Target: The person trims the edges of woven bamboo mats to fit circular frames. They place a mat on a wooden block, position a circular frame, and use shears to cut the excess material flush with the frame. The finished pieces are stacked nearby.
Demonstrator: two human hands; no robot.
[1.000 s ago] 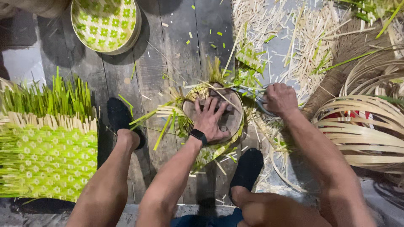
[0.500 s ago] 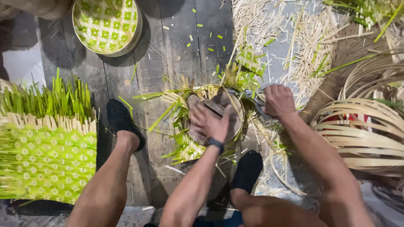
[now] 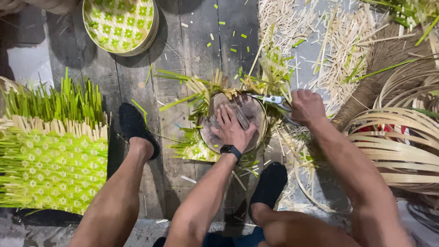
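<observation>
My left hand point(image 3: 232, 129), with a black watch at the wrist, lies flat with fingers spread on a round wooden disc point(image 3: 249, 112). The disc presses down on a green and pale woven mat point(image 3: 194, 148) whose loose strips stick out all round it. My right hand point(image 3: 307, 106) grips a pair of scissors point(image 3: 274, 99) at the disc's upper right edge, blades pointing left into the protruding strips. Both my feet in black socks rest on the wooden floor either side of the disc.
A stack of green and pale woven mats point(image 3: 50, 160) lies at the left. A finished round woven tray point(image 3: 121, 23) sits at the top. Coiled bamboo hoops point(image 3: 402, 146) fill the right. Cut strip scraps point(image 3: 315, 45) litter the upper floor.
My left hand has turned on the disc, fingers now pointing up and left, and the disc with its mat has rotated. My right hand has stayed at the disc's right edge with the scissors.
</observation>
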